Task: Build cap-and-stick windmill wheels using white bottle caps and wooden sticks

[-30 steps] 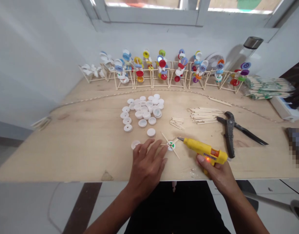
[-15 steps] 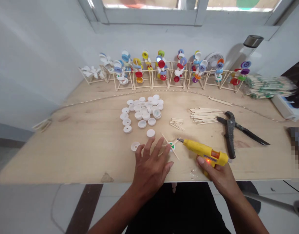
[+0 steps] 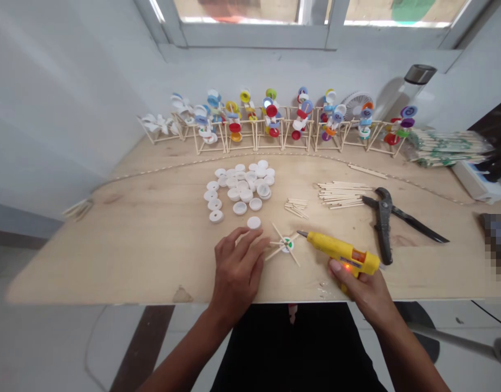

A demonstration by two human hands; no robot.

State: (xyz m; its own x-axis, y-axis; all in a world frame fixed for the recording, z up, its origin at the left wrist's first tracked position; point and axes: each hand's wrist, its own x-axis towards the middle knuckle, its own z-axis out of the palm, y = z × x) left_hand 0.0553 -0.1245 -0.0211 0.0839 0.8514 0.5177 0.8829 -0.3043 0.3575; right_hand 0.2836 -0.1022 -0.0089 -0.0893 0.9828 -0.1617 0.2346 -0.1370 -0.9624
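Head view. Clock positions are read from the hub of the stick assembly, with 12 o'clock pointing away from the person.

The stick assembly [image 3: 286, 245] lies flat on the plywood surface [image 3: 111, 261], near the front edge. It consists of a small cap with green marks at its centre and sticks radiating outward. The left hand [image 3: 236, 272] rests at 8 o'clock, just beside the assembly. Its fingers are loosely curled, narrow and empty, with the tips near a single white cap [image 3: 254, 222] at 10 o'clock. The right hand [image 3: 367, 291] sits at 4 o'clock, its fingers closed around the grip of a yellow glue gun [image 3: 336, 250]. The gun's indicator lamp glows red. Its nozzle ends just beside the assembly at 2 o'clock, without touching it.

A pile of white caps [image 3: 238, 188] lies at 11 o'clock. Short sticks [image 3: 296, 208] lie at 12 o'clock, long sticks [image 3: 342, 195] at 2 o'clock, and black snips [image 3: 383, 223] at 3 o'clock.

A row of stick-and-cap models [image 3: 275, 117] stands along the far edge of the surface at 12 o'clock. A small fan [image 3: 356, 103] and a glass bottle [image 3: 414, 87] stand behind the row's right end. A wrapped stick bundle [image 3: 446, 148] lies at 2 o'clock, beside a white box [image 3: 477, 182].
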